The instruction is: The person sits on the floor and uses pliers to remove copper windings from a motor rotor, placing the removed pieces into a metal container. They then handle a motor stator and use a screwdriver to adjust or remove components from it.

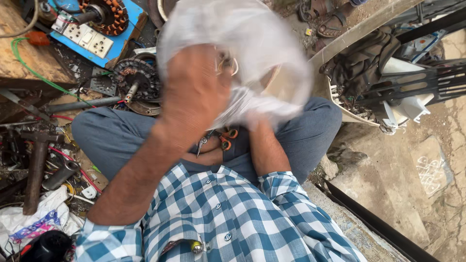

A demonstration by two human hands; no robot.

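Centre frame, the left hand (194, 92) and right hand (245, 109) both grip a clear plastic bag (242, 43), apparently opening it above orange-handled pliers (224, 138).

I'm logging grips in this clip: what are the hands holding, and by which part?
Both hands hold a clear plastic bag. The left hand grips its left side; the right hand, mostly hidden behind the plastic, holds its lower edge.

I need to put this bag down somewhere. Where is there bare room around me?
Bare stone ground lies free on the right, between the knee and the white chair. The left is crowded: hammer, motor stator, blue board, wires and scraps. Pliers sit on the lap. Both hands, left hand uppermost, hold the plastic bag.
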